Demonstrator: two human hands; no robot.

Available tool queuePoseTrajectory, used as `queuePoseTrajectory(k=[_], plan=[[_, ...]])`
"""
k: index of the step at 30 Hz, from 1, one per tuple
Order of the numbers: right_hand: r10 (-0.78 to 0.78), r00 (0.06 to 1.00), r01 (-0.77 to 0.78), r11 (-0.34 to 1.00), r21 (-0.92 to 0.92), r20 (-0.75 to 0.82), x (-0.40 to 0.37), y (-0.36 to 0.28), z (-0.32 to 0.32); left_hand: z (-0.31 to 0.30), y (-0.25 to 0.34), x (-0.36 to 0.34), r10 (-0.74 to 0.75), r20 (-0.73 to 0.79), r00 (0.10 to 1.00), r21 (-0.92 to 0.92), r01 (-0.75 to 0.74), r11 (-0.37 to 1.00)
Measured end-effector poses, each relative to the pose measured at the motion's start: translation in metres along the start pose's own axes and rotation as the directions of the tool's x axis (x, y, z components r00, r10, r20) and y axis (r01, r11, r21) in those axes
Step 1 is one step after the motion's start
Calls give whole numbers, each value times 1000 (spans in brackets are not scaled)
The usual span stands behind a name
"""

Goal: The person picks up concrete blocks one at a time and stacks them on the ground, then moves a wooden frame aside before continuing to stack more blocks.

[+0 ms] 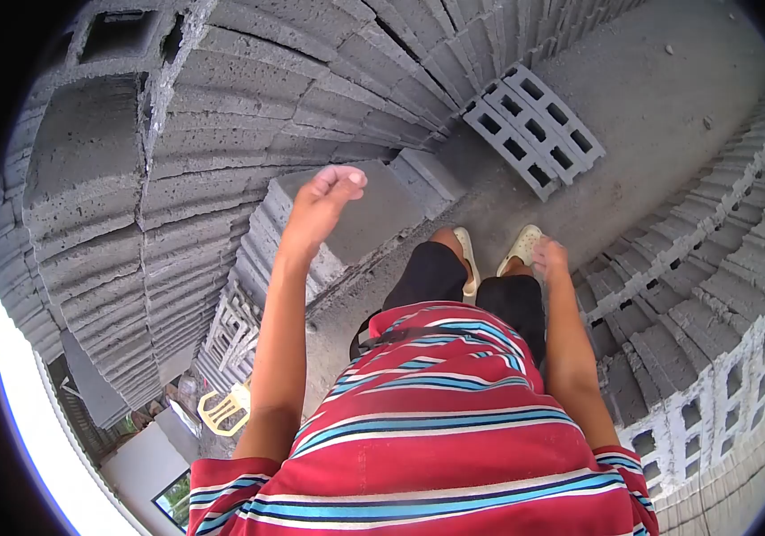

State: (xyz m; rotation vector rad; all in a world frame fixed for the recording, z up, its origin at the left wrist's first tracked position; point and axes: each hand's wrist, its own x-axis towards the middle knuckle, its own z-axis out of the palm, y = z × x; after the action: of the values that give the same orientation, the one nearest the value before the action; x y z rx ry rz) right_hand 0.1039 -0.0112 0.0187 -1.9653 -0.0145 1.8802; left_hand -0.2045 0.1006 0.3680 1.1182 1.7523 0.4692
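Note:
My left hand (330, 198) is raised in front of a tall stack of grey concrete blocks (239, 98), with its fingers curled toward the thumb and nothing held. Behind it lies the flat grey top of a lower block pile (373, 223). My right hand (550, 256) hangs beside my right leg, close to the cream clog (525, 246); its fingers are loosely bent, a little apart, and hold nothing. Ahead of my feet, hollow concrete blocks (534, 129) stand together on the floor, rows of rectangular holes facing up.
A long stack of concrete blocks (695, 304) runs along my right side. The grey concrete floor (659, 116) stretches ahead between the stacks, with small rubble bits on it. Behind on the left are a yellow plastic chair (224, 409) and a white wall (146, 469).

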Motion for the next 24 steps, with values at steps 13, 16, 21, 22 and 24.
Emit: queuePoseTrajectory(k=[13,16,21,22,24], plan=[[-16,836,251,900,-356,548,-240,-32,224,-144,-118,14,221,-198,955,678,-29,734],[11,843,145,958,-246,538,-269,-5,262,-142,-118,17,194,-155,969,600,-64,797],[26,896,-102,984,149,444,-280,20,273,-135,-102,43,-16,-220,975,576,143,805],[46,901,-129,978,165,431,-275,26,276,-136,-100,47,-38,-203,978,578,151,802],[43,895,-140,973,186,444,-274,26,276,-138,-99,51,-57,-189,980,565,156,810]])
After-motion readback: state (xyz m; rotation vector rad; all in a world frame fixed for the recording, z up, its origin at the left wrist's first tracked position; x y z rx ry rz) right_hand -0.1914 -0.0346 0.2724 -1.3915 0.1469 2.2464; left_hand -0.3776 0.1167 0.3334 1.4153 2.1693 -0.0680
